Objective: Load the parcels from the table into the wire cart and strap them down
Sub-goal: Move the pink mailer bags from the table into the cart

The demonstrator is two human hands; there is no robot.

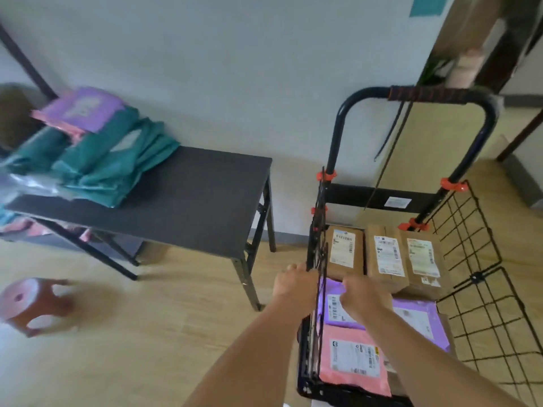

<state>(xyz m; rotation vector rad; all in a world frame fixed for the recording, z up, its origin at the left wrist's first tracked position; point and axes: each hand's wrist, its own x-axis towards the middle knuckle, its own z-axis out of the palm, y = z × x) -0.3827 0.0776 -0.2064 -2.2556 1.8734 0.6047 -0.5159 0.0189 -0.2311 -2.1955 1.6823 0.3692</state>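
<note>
My left hand (293,284) grips the upright left side panel (318,245) of the black wire cart (367,198), and my right hand (363,293) has its fingers (349,284) curled over the purple plastic mailer (329,292) inside, though I cannot tell what they hold, so I should steady the panel and lay the mailer flat.

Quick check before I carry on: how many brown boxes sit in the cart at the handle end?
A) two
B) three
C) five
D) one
B: three brown boxes stand side by side in the cart just below the handle, each with a white label on top.
</note>
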